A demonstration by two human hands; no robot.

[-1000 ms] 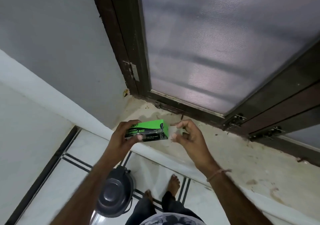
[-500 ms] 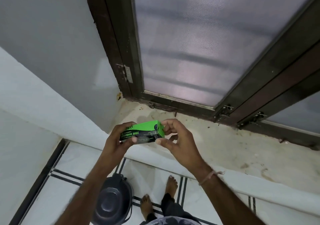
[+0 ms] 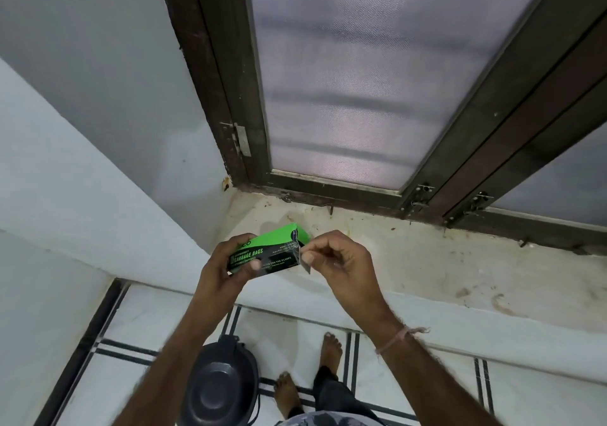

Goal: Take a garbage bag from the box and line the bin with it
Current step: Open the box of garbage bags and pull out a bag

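My left hand (image 3: 226,263) grips the left end of a green and black box (image 3: 279,248) marked GARBAGE BAGS, holding it level in front of me above the window ledge. At the box's right end my right hand (image 3: 335,261) pinches the end flap between thumb and fingers. No bag shows outside the box. Below, on the floor, stands a dark round bin (image 3: 220,389) with its lid down, partly hidden behind my left forearm.
A stained stone window ledge (image 3: 427,261) runs behind the box, under a dark-framed mesh window (image 3: 361,80). White walls close in on the left. My bare feet (image 3: 330,350) stand on a white tiled floor with black lines, right of the bin.
My right hand moved in from a gap beside the box and took hold of its right end flap. The left hand kept its hold on the box.
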